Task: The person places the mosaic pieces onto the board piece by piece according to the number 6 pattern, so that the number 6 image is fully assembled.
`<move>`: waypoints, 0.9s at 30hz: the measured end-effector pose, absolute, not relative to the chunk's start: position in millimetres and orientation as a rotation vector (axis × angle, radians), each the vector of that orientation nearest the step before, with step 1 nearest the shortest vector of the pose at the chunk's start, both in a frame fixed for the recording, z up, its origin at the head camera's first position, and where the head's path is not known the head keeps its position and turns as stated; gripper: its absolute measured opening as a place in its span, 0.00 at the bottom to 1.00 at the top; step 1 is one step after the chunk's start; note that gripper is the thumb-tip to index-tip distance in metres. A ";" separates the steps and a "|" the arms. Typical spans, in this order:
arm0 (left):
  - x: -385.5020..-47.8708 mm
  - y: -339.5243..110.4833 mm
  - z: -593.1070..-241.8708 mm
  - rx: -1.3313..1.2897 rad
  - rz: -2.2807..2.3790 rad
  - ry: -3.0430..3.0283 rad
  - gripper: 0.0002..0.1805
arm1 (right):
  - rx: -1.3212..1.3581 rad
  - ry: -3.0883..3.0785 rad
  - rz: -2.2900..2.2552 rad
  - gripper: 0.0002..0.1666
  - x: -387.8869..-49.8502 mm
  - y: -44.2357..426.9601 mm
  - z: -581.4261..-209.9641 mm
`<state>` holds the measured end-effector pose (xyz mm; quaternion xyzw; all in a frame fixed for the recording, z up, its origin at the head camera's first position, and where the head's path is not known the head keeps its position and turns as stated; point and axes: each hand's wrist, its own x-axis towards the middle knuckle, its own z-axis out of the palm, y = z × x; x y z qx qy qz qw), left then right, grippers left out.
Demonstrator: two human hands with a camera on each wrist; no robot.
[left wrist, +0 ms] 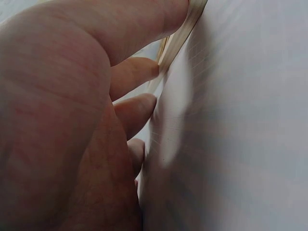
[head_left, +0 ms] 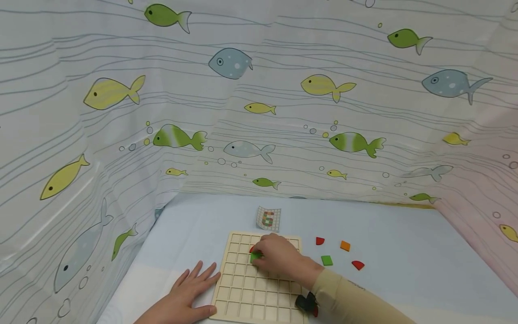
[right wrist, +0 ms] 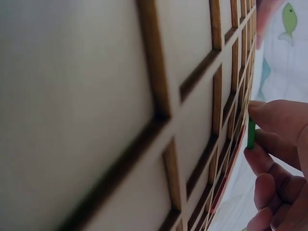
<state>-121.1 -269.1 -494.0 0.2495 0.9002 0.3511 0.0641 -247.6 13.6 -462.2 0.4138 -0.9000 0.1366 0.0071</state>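
Note:
A pale wooden grid board (head_left: pixel 236 282) lies flat on the table. Over its upper part, my right hand (head_left: pixel 279 256) pinches a green square tile (head_left: pixel 255 258) between thumb and fingers. In the right wrist view the tile (right wrist: pixel 251 132) appears edge-on, just above the grid. A red piece (head_left: pixel 252 249) shows beside it on the board, partly hidden by the hand. My left hand (head_left: pixel 188 292) rests flat with fingers spread, touching the board's left edge. In the left wrist view, the thumb (left wrist: pixel 144 24) lies against the board's side (left wrist: pixel 183 36).
A small paper card (head_left: pixel 268 219) with a coloured grid figure lies behind the board. To the right lie red quarter-round pieces (head_left: pixel 320 241) (head_left: pixel 358 265), an orange square (head_left: pixel 345 245) and a green square (head_left: pixel 327 260). A black object (head_left: pixel 305 302) sits under the right forearm, near another red piece (head_left: pixel 315 311).

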 end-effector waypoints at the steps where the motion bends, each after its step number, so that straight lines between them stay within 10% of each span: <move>1: -121.3 -269.0 -494.5 0.759 1.055 2.725 0.38 | 1.292 -2.818 0.422 0.10 -247.7 13.2 -463.3; 27: -123.0 -270.0 -494.8 0.741 1.066 2.682 0.38 | 1.294 -2.860 0.365 0.14 -245.5 7.0 -464.9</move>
